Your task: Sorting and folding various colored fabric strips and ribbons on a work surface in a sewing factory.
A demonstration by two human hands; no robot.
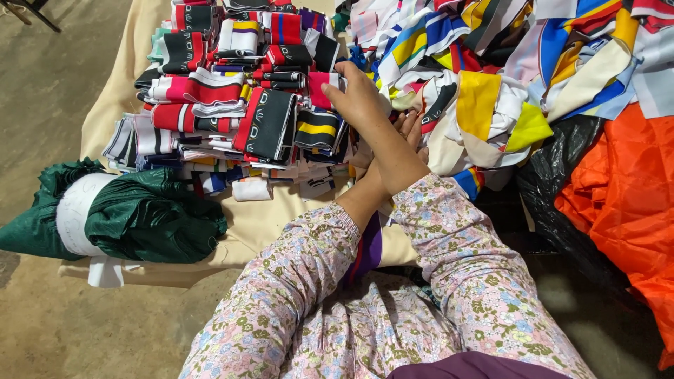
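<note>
My left hand (pixel 359 98) reaches forward and is closed on a folded pink and white cloth piece (pixel 321 88) at the right edge of a stack of folded pieces (pixel 232 105) in red, black, white and navy. My right hand (pixel 411 128) lies just behind my left wrist and is mostly hidden by it. Its fingers rest among a loose heap of colourful cloth pieces (pixel 484 98) in yellow, white, blue and black. Whether it holds anything cannot be seen. Both arms are in floral sleeves.
The stacks sit on a cream cloth (pixel 260 224) spread over a low surface. A shiny green fabric bundle (pixel 147 217) with a white band lies at the left. A black plastic bag (pixel 554 203) and orange fabric (pixel 625 203) are at the right. Bare concrete floor (pixel 49 91) surrounds it.
</note>
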